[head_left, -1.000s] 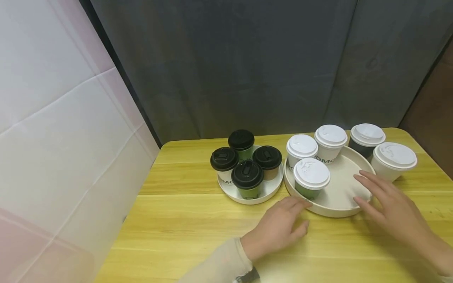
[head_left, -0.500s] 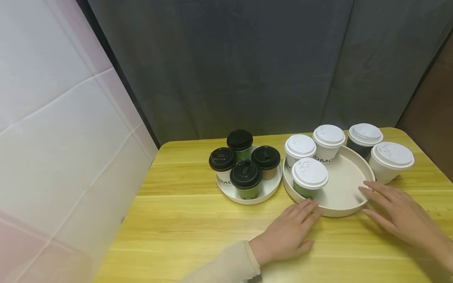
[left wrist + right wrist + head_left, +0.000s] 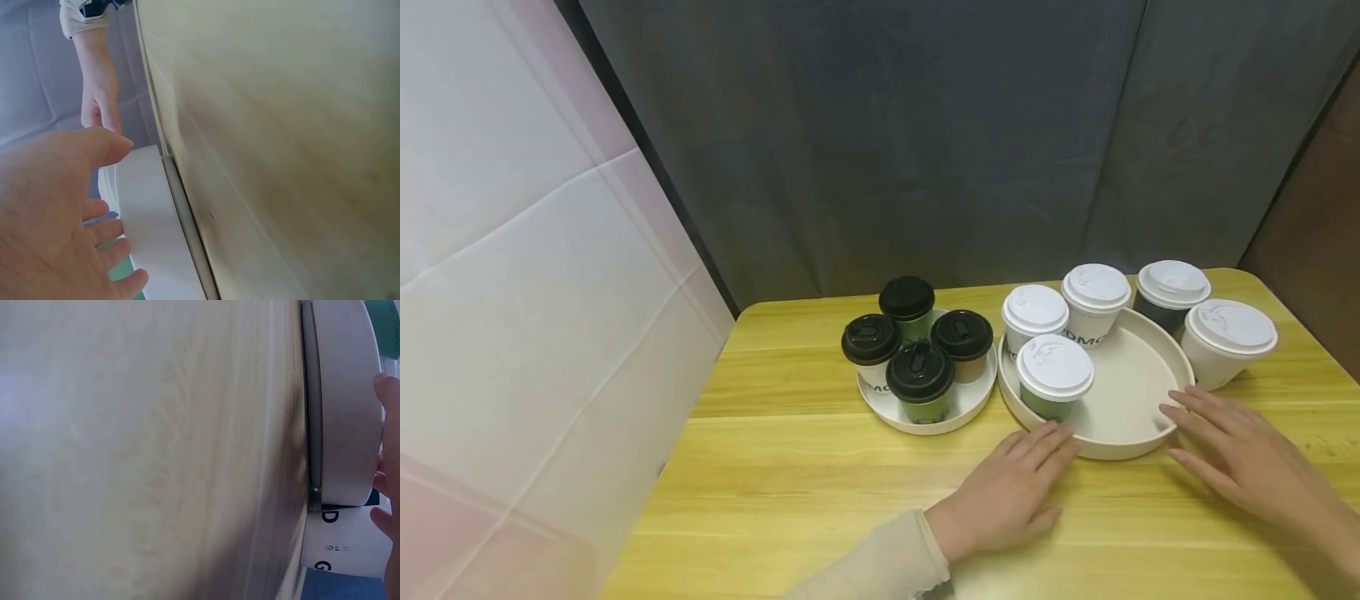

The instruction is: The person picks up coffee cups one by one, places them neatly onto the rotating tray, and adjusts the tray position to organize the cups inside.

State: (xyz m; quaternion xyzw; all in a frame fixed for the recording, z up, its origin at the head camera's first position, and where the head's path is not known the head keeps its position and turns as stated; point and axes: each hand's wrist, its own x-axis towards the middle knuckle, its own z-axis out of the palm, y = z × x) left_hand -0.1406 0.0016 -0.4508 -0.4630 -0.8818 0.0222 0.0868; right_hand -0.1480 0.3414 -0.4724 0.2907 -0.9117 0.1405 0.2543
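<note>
My left hand lies at the near rim of a large round cream tray, its fingers extended along the edge. At the tray's right rim is my right hand, fingers spread and fairly straight. Just past the left fingertips, a green paper cup with a white lid stands on the tray. Two white cups with white lids, a front one and a rear one, stand at the tray's left and back. In the left wrist view, the left fingers reach the tray's side wall.
Left of the tray, a smaller white plate carries several black-lidded paper cups. A dark cup with a white lid and a larger white cup stand on the wooden table beyond the tray's right side. A grey curtain hangs behind.
My left hand has shifted right along the tray's near rim, its fingers now flatter. My right hand has moved slightly right and down, back from over the tray to its rim. Cups keep their places.
</note>
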